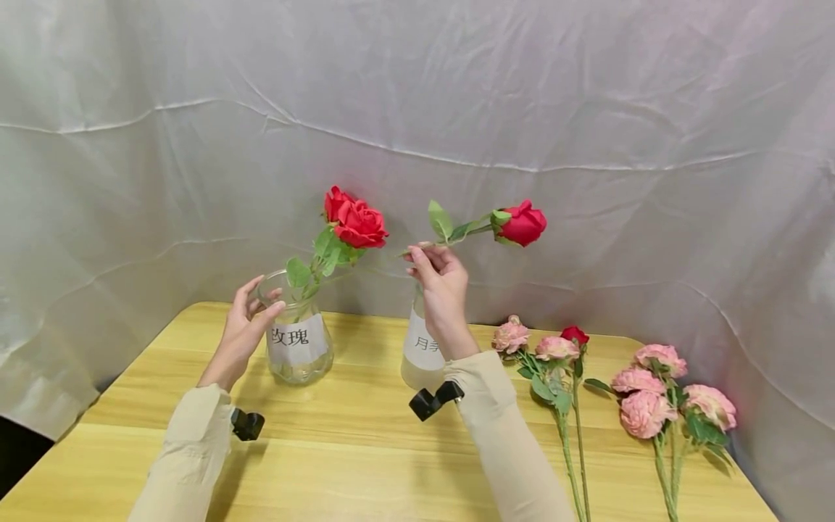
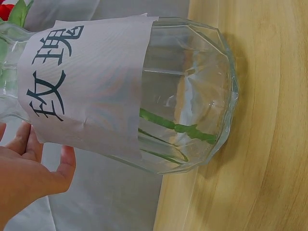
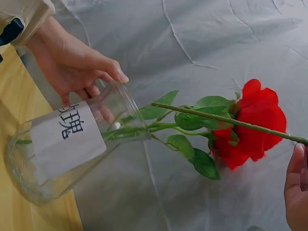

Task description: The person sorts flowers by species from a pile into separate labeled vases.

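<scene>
glass vase [image 1: 298, 354] labelled 玫瑰, left grip [image 1: 243, 333] curled round it; right grip [image 1: 445, 286] pinching red rose [image 1: 523, 223]; bottle [image 1: 419, 374] marked 月…

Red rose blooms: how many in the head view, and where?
4: two blooms in the left glass vase, one on the stem in the right hand, one on the table beside pink blooms. Others may be hidden.

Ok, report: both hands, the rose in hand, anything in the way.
Left hand holding left vase near its rim. Right hand pinching single red rose by its stem, outside the vase. Possible obstruction: red roses already leaning in its mouth.
</scene>
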`<state>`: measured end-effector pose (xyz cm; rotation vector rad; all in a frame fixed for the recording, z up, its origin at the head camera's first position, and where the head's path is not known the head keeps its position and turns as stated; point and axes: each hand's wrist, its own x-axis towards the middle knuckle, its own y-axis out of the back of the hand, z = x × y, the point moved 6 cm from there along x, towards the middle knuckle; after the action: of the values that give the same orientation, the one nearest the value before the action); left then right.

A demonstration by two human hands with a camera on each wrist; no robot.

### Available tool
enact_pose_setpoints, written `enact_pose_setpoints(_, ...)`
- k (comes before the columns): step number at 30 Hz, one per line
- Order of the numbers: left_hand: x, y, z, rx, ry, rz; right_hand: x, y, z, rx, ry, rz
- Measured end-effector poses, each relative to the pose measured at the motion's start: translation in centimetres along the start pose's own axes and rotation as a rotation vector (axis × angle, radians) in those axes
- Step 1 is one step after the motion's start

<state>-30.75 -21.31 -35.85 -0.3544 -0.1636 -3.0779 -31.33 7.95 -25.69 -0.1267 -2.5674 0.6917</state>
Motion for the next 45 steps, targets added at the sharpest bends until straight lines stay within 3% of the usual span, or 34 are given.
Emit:
enact_pose_setpoints(12, 0.1, -0.1, 0.1, 0.001, -0.014, 0.007, 0.2, -1.8, 1.4, -0.079, 0.019, 0.015)
enact_pose_setpoints(16, 0.0, 0.0, 0.1, 0.004, -0.016, 0.01, -0.1, -2.7, 1.7, -0.081, 0.026, -0.006)
enact_pose_setpoints(25, -0.1, 0.0, 0.1, 0.006, -0.012, 0.024, -0.7, -4.4, 1.7, -0.2, 0.059, -0.044)
enact_pose_setpoints(36, -0.1, -0.1, 0.0, 0.008, -0.012, 0.015, -1.2, -5.0, 3.3, -0.107, 0.026, -0.039)
enact_pose_setpoints(45, 0.0, -0.7, -0.1, 0.0, -0.008, 0.002, -2.2, -5.6, 5.3, -0.13, -0.037, -0.04)
